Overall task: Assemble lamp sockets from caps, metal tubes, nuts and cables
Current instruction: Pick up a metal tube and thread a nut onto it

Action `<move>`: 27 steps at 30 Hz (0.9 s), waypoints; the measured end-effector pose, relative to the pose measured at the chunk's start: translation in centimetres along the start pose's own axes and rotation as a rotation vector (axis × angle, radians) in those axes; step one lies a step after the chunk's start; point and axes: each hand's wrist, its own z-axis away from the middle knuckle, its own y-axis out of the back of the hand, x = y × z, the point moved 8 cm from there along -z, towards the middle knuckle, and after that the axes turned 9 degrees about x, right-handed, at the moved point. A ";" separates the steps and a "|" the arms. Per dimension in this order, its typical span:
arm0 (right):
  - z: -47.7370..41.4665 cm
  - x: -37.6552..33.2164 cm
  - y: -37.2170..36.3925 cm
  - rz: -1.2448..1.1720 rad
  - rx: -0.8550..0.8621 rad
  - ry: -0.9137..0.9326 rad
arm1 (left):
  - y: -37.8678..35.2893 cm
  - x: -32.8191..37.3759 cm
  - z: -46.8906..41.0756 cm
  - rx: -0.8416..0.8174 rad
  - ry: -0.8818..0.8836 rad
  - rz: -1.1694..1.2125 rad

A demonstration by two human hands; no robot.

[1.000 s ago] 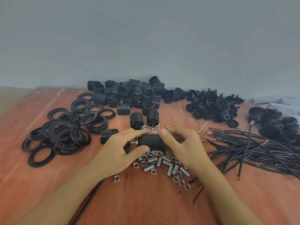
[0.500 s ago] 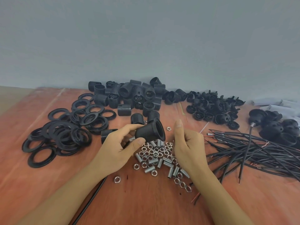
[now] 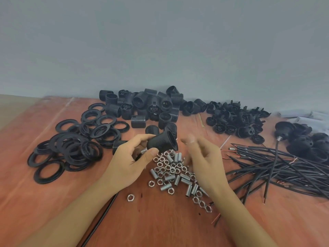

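My left hand (image 3: 131, 157) grips a black socket cap (image 3: 162, 142) between thumb and fingers, its wide open mouth turned to the right. A short metal tube (image 3: 143, 150) sticks out of the cap's narrow end, by my thumb. My right hand (image 3: 204, 157) hovers just right of the cap, blurred, with loosely spread fingers and nothing in it. Under both hands lies a heap of metal tubes and nuts (image 3: 175, 172). A bundle of black cables (image 3: 284, 166) stretches away to the right.
Black rings (image 3: 74, 145) are piled on the left of the wooden table (image 3: 169, 223). Threaded socket bodies (image 3: 147, 106) sit at the back, caps (image 3: 235, 120) at the back right, assembled sockets (image 3: 306, 139) at the far right. One nut (image 3: 130, 197) lies alone.
My right hand let go of the cap and drew back to the right. My left hand lifted the cap and turned its open mouth toward the right.
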 end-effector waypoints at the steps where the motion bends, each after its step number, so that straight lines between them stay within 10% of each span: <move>1: 0.3 0.2 -0.6 0.027 -0.050 -0.017 | 0.0 0.0 0.0 0.007 0.003 0.006; 6: 1.6 0.2 -2.7 -0.009 -0.092 -0.009 | -0.2 1.1 0.3 -0.024 -0.080 -0.044; 18: -4.3 -1.6 9.4 -0.869 0.497 -0.362 | 2.1 1.1 -0.2 0.205 -0.025 -0.141; 27: -14.4 -0.3 22.3 -0.141 0.723 -0.380 | 3.3 2.1 -0.5 0.252 -0.159 -0.433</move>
